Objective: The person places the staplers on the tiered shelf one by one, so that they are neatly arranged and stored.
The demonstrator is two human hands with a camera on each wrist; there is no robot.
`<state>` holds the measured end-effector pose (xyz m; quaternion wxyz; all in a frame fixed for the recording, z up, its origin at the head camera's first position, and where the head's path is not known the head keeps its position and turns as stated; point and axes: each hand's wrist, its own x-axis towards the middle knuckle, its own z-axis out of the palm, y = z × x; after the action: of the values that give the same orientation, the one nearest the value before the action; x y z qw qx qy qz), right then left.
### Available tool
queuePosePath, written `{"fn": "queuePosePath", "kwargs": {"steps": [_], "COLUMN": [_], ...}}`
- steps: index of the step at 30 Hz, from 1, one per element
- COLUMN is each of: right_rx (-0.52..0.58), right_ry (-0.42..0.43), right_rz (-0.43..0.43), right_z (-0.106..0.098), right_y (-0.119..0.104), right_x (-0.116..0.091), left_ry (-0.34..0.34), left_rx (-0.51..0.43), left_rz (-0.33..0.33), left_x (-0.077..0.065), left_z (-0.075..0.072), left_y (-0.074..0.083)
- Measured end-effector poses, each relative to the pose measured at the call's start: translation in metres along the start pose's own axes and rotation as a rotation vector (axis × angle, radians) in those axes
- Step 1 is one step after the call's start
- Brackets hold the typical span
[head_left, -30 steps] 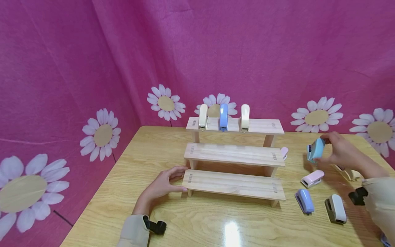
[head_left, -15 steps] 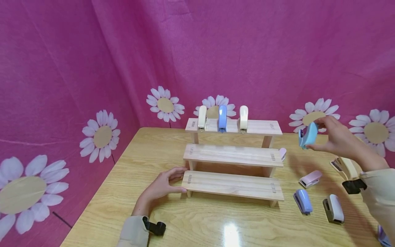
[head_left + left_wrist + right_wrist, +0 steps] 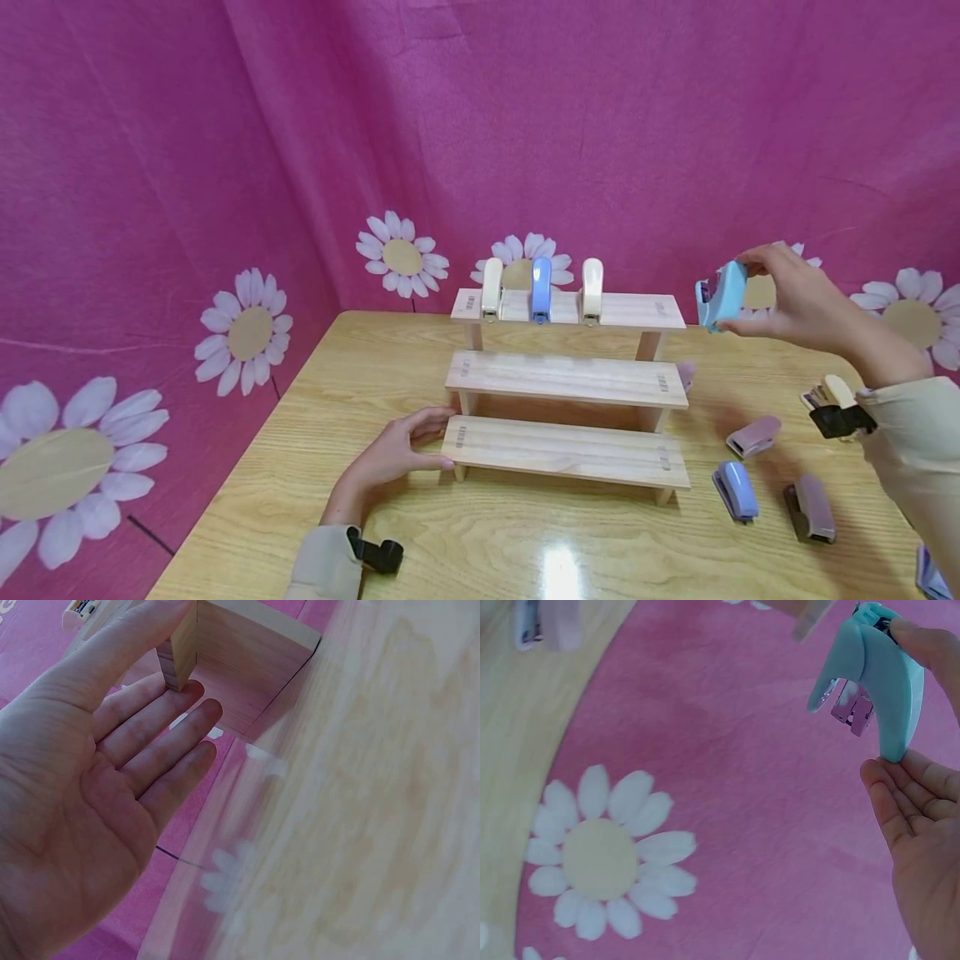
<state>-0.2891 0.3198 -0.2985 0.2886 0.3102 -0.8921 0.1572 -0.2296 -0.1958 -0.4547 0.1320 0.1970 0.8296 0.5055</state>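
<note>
My right hand (image 3: 787, 304) pinches a light blue stapler (image 3: 720, 296) in the air, just right of the top step of a three-step wooden shelf (image 3: 566, 379). In the right wrist view the stapler (image 3: 877, 682) is held between fingertips and thumb. Two cream staplers (image 3: 492, 287) and a blue stapler (image 3: 542, 287) hang on the top step. My left hand (image 3: 393, 450) lies flat on the table with straight fingers against the left end of the bottom step (image 3: 180, 652).
Several staplers lie on the wooden table (image 3: 480, 533) right of the shelf: a pink one (image 3: 753, 436), a blue one (image 3: 735, 490), a grey one (image 3: 812, 508) and a cream one (image 3: 828, 392). A pink daisy-print cloth (image 3: 375, 125) backs the table.
My right hand has lifted the light blue stapler up and leftward toward the right end of the top step. The left hand has stayed at the bottom step.
</note>
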Motion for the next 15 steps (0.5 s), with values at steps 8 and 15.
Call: {"fn": "queuePosePath", "kwargs": {"steps": [8, 15], "right_rx": [0.012, 0.019], "right_ry": [-0.063, -0.113], "right_rz": [-0.007, -0.001], "right_z": [0.001, 0.006], "right_y": [-0.02, -0.033], "right_x": [0.026, 0.044], "left_ry": [0.0, -0.003], "left_rx": [0.003, 0.0], "left_rz": [0.016, 0.039], "left_x": [0.0, 0.0], "left_z": [-0.001, -0.001], "left_y": [-0.001, 0.0]}}
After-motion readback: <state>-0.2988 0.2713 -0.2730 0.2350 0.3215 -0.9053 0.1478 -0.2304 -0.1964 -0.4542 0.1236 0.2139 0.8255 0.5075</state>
